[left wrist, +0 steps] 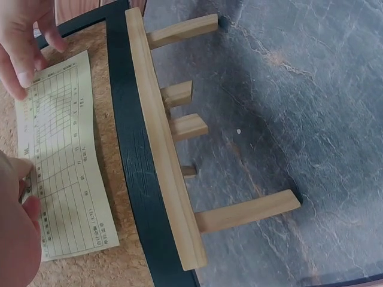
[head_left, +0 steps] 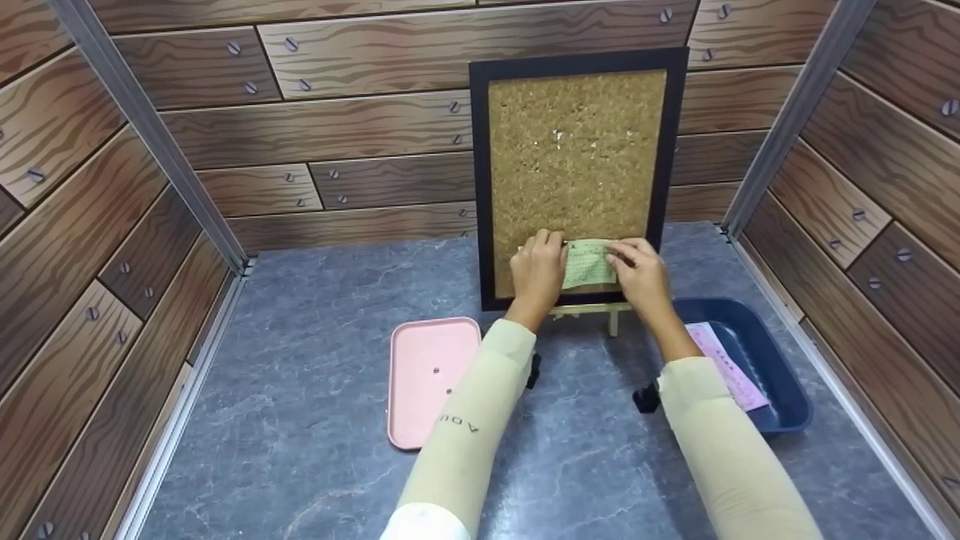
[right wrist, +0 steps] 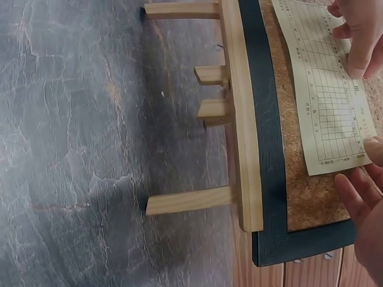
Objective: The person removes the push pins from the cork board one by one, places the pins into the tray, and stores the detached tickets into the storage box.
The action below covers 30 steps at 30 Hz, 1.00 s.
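Observation:
A pale green printed receipt slip (head_left: 589, 264) lies against the lower part of a black-framed cork board (head_left: 570, 187). My left hand (head_left: 538, 266) holds the slip near its upper left corner, fingertips and thumb bent at the edge. At the upper right corner my right hand (head_left: 643, 276) pinches it; in the right wrist view the thumb lies over the paper (right wrist: 332, 113) and the fingers are beneath. The slip's long edge toward the frame shows uncovered in the left wrist view. What else may be between the left fingertips is hidden.
The board stands on a wooden easel (left wrist: 164, 149). Several shiny bits (head_left: 557, 137) dot its upper cork. At left, a pink tray (head_left: 412, 337) bears two small dark pieces. A navy tray (head_left: 795, 405) with pink slips (head_left: 724, 367) stands at right, partly behind my forearm.

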Motion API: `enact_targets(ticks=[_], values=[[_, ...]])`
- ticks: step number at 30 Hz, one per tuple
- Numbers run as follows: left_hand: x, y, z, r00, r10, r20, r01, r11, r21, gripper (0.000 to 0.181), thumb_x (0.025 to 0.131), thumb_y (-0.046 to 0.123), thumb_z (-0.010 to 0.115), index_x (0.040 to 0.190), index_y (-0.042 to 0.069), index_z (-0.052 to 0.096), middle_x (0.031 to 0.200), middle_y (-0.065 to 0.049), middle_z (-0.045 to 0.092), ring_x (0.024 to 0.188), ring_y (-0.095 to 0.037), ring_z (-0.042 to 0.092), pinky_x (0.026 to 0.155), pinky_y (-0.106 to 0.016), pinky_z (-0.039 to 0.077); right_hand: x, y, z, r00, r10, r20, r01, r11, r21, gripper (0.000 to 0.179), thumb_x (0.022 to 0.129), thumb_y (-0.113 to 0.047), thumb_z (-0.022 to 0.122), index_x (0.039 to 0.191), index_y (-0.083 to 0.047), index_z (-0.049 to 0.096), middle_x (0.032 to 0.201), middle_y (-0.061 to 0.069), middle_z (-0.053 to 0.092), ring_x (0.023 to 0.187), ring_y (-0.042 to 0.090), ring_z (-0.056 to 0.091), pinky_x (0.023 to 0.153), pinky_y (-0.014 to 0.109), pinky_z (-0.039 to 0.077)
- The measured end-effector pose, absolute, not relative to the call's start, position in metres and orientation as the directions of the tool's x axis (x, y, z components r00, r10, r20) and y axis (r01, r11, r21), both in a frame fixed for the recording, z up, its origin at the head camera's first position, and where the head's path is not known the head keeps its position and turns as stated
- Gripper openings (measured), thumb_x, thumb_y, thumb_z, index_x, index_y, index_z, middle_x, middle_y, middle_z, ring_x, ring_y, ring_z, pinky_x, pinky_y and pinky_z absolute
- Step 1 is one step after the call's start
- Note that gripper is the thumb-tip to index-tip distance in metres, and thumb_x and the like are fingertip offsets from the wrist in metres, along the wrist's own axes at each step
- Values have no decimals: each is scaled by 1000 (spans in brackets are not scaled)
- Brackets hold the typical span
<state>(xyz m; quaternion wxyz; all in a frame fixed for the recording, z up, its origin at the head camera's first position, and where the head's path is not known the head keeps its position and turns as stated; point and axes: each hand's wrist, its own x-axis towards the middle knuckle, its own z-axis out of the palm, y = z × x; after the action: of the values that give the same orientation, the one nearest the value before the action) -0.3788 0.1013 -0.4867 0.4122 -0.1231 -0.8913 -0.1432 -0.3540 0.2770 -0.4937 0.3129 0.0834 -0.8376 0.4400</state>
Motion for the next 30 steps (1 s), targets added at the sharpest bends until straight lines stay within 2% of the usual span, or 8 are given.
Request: enact_targets(ticks=[6,10,16,23,30], values=[[-379,103,-487,-627,102,772,328,934,143,13,91,32,72,98,21,74,90,5,67,79,-15,67,59,-33,55,-354,275,-495,-800,147,581,-393,603,-694,19,89,-3,73,108,1,76,114,20,68,109,34,63,92,39,44],[-379,104,-488,-639,102,762,326,934,148,13,92,32,71,98,21,74,91,4,67,80,-15,67,61,-33,55,-353,275,-496,-807,154,570,-383,600,-703,19,90,-3,72,108,1,76,115,20,68,111,33,62,94,41,44],[-380,104,-487,-651,93,754,322,932,163,10,92,32,72,93,22,71,89,5,66,79,-14,67,61,-33,55,-353,274,-495,-813,159,561,-377,591,-713,19,91,-4,71,109,2,75,116,20,67,110,32,63,91,32,43],[-379,106,-488,-612,77,787,338,925,172,9,94,29,69,89,22,71,87,5,66,74,-14,66,56,-32,53,-353,274,-496,-825,166,541,-363,578,-731,21,90,0,69,111,1,75,116,18,67,99,22,60,81,15,40],[-378,109,-491,-599,76,797,356,917,181,9,96,27,67,94,21,74,89,5,69,73,-14,68,55,-32,54,-353,274,-499,-819,165,550,-379,564,-733,21,90,3,69,110,1,75,111,18,67,92,17,58,78,10,40]])
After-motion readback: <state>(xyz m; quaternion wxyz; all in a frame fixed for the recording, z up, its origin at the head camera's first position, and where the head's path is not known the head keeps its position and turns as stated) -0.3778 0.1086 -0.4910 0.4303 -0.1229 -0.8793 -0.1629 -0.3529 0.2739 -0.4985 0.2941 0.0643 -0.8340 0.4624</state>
